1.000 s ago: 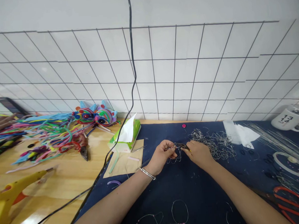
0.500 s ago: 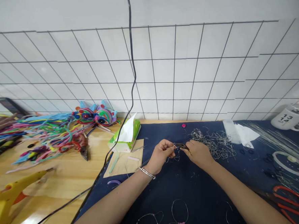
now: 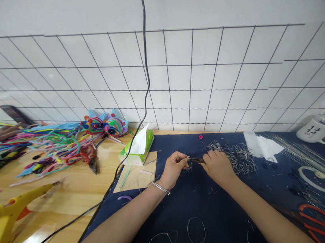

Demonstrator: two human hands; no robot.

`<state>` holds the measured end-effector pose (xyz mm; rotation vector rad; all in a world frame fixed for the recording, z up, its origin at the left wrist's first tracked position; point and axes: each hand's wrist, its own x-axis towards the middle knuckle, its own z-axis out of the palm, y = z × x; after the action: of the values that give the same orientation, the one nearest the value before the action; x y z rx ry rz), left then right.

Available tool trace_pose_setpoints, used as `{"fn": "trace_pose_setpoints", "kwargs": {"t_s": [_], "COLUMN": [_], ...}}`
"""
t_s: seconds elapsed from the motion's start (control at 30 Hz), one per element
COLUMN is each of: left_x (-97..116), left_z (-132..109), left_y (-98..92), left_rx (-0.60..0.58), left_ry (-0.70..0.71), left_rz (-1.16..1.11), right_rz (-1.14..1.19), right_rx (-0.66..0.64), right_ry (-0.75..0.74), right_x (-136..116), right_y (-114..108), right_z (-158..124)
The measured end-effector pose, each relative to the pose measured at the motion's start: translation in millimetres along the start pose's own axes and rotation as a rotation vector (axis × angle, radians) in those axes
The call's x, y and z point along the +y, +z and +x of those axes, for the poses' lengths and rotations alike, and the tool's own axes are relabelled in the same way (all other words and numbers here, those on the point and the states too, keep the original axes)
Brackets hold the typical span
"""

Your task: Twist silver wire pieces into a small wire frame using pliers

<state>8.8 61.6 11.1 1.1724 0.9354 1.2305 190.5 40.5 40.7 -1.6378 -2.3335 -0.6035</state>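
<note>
Over the dark blue cloth (image 3: 184, 201), my left hand (image 3: 175, 168) pinches a thin piece of wire (image 3: 189, 166), part of it hanging in a small loop under the fingers. My right hand (image 3: 217, 167) is wrapped round a pair of pliers (image 3: 196, 159), whose dark jaws reach left to the wire at my left fingertips. Its handles are mostly hidden in my palm. Right behind that hand lies a tangled heap of silvery wire (image 3: 240, 159). Wire rings (image 3: 196, 231), some with pink beads, rest near the front edge.
A tissue pack (image 3: 138, 148) stands left of my hands, with the black cable (image 3: 147, 63) hanging across it. Left are colourful pipe cleaners (image 3: 56, 142), a yellow glue gun (image 3: 24, 203) and another person's hand (image 3: 3, 135). Right are red-handled scissors (image 3: 319, 218), straight wires (image 3: 310, 156) and a white mug (image 3: 313, 128).
My right hand has turned over a little, its knuckles now more on top, and the plier jaws lie flatter against the wire. My left hand keeps its pinch. The view has shifted slightly.
</note>
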Motion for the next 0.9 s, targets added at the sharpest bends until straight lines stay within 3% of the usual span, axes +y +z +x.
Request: {"fn": "trace_pose_setpoints", "kwargs": {"t_s": [0.2, 0.9], "left_x": [1.3, 0.8], "left_z": [-1.6, -0.1], "left_y": [2.5, 0.6], "left_rx": [0.013, -0.007], "left_ry": [-0.004, 0.012], "left_rz": [0.019, 0.133], "right_rz": [-0.03, -0.044], "right_rx": [0.008, 0.028], "right_ry": [0.027, 0.008], "right_x": [-7.1, -7.7], "right_y": [-11.6, -5.2], "right_z": [-0.7, -3.1]}}
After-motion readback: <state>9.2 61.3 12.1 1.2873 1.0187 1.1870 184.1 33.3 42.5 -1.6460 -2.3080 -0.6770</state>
